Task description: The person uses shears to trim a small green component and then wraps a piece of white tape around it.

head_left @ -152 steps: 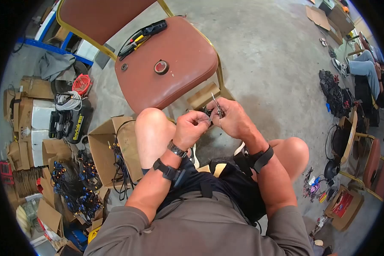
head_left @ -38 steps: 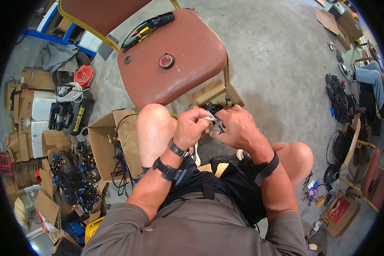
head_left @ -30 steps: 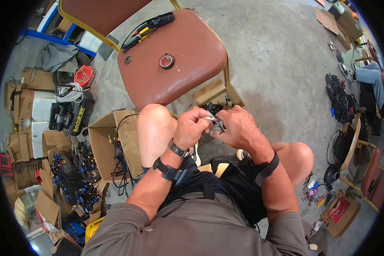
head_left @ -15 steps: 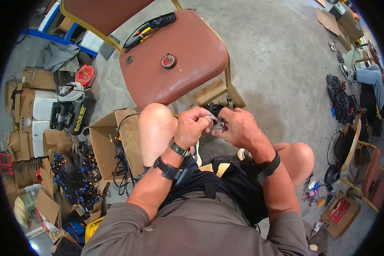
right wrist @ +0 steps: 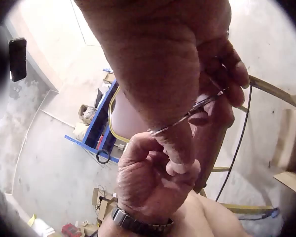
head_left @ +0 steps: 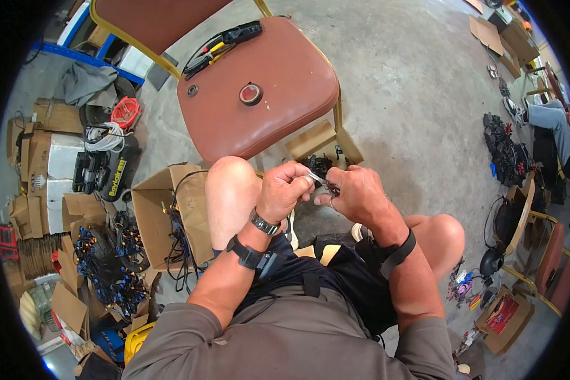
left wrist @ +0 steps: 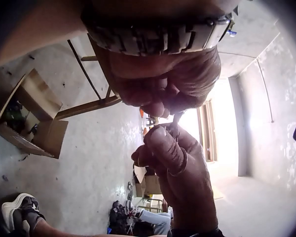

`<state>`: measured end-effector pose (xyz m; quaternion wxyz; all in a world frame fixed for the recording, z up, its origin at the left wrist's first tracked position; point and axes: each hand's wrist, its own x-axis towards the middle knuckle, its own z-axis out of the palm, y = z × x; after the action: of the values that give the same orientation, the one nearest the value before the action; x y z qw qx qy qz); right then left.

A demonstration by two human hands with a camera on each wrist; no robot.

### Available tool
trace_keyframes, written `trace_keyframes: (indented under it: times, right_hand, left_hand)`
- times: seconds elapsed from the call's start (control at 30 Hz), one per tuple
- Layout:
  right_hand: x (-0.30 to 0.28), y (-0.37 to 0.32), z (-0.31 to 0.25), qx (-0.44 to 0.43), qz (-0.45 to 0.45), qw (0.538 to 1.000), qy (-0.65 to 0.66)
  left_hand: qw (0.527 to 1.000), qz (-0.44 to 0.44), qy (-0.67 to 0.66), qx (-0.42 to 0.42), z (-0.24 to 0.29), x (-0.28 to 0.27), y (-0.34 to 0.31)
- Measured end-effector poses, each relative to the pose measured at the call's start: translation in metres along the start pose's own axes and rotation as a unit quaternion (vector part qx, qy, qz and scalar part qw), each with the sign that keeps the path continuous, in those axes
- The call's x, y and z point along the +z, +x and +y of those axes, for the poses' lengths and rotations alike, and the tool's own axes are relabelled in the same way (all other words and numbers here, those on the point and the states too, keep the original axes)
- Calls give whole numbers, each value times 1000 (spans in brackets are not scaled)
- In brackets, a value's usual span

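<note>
My left hand point(head_left: 285, 190) pinches a thin pale strip point(head_left: 314, 177) between thumb and forefinger. Close beside it, my right hand point(head_left: 361, 195) has its fingers bent around a slim, pointed metal tool point(right wrist: 202, 104), whose exact kind I cannot tell. In the right wrist view the tool slants across the fingers towards the left hand point(right wrist: 153, 185). The fingertips of both hands nearly meet in the left wrist view, partly hiding the small work between them. Below the hands, a cardboard box point(head_left: 311, 140) holds a dark tangle point(head_left: 316, 163).
A brown padded chair point(head_left: 285, 76) stands ahead, bearing a tape roll point(head_left: 251, 94), a small black ring point(head_left: 192, 90) and a black tool with cables point(head_left: 240, 31). An open box point(head_left: 149, 212) with cables and a cable heap point(head_left: 111, 266) lie left. Another person's legs point(head_left: 550, 117) show right.
Earlier the metal tool pointed up from my right hand; now it lies low between the hands. The pale strip has come into sight at the left fingertips. Lately the right fingers shift slightly.
</note>
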<state>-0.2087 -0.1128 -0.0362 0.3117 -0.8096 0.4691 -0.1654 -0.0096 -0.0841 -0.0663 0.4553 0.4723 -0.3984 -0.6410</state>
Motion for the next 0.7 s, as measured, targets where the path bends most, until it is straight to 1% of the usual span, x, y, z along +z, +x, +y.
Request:
trace_keyframes:
  times: [0.1, 0.13, 0.3, 0.4, 0.5, 0.6, 0.7]
  right_hand:
    - [0, -1, -1, -41, 38, 998, -5]
    - [-1, 0, 0, -43, 35, 998, -2]
    - [-6, -1, -3, -45, 7, 999, -8]
    - [-3, 0, 0, -31, 3, 999, -16]
    - [1, -2, 5, -21, 11, 1000, 4]
    - [-2, -2, 5, -29, 4, 1000, 6]
    - [-4, -2, 7, -25, -15, 999, -19]
  left_hand:
    - [999, -8, 35, -16, -2, -1, -2]
    - [998, -13, 51, -20, -2, -2, -1]
    - [997, 2, 41, -62, 4, 3, -4]
    - [997, -1, 60, -38, 8, 5, -1]
    - [999, -17, 22, -21, 5, 3, -1]
    - [1000, -13, 11, -20, 4, 3, -1]
    - [1000, -18, 4, -11, 1, 1, -1]
